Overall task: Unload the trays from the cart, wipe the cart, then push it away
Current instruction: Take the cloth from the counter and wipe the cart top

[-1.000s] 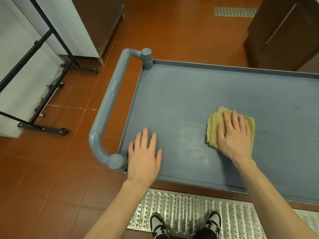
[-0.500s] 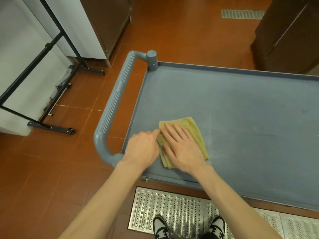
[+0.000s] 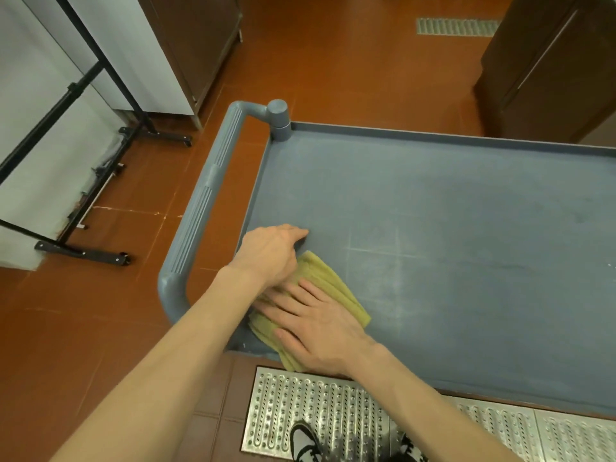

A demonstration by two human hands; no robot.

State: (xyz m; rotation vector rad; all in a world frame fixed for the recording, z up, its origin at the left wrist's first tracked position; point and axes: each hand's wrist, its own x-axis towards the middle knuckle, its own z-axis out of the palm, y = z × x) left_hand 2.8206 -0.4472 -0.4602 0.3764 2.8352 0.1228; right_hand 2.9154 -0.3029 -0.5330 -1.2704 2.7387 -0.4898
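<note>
Right hand lies flat, fingers spread, on the folded yellow-green cloth. Left hand, loosely curled, touches its far-left edge. Unwiped cart top stretches off to the right.

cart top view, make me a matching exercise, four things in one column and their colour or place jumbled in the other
Things:
1. cloth
2. cart handle
3. metal floor grate
4. right hand

Descriptions:
A. grey, ribbed, at the cart's left end
B. flat on top of the cloth
C. olive-yellow, folded, at the cart's near left corner
D. silver, perforated, under the shoes

Pairs: 1-C, 2-A, 3-D, 4-B
</note>
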